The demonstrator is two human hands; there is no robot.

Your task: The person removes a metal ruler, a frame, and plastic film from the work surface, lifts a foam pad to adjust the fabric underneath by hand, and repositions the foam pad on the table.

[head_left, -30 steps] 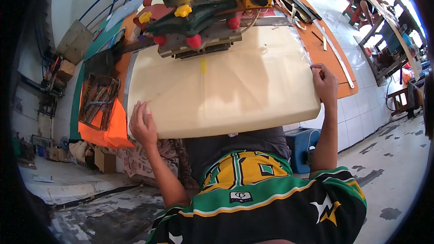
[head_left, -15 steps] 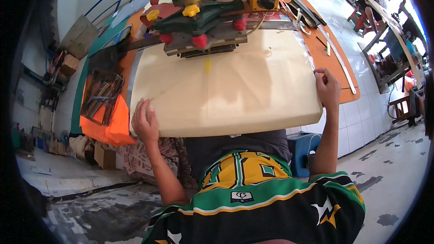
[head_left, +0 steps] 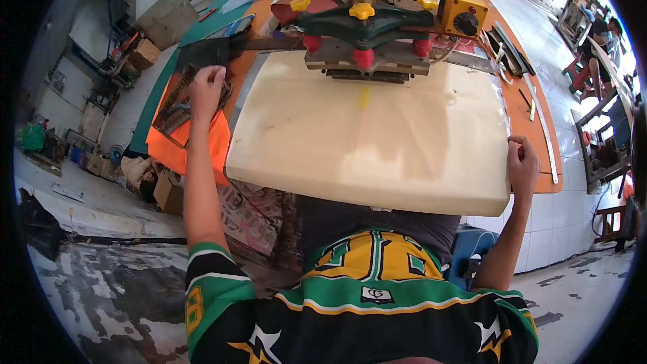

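Observation:
A broad cream sheet point(head_left: 364, 155) covers the work surface in front of me, with its near edge hanging over my lap. My right hand point(head_left: 523, 164) is at its right edge, fingers curled and closed on the border. My left hand point(head_left: 207, 91) is above a tool tray point(head_left: 176, 118) at the left. Its fingers are bent together; whatever they may hold is hidden. Over the far middle of the sheet stands a press machine point(head_left: 364, 30) with yellow knobs and red feet. A yellow mark point(head_left: 364, 98) shows on the sheet just in front of it.
Orange cloth point(head_left: 182, 155) lies under the tray. A yellow control box point(head_left: 463, 13) with a black dial is beside the press. Metal strips and a long ruler point(head_left: 544, 128) lie on the right of the orange table. Another person point(head_left: 596, 44) sits at a far-right bench.
My left hand has left the sheet's near-left edge and moved forward and left to the tool tray. My right hand stays at the right edge. The view has turned leftward.

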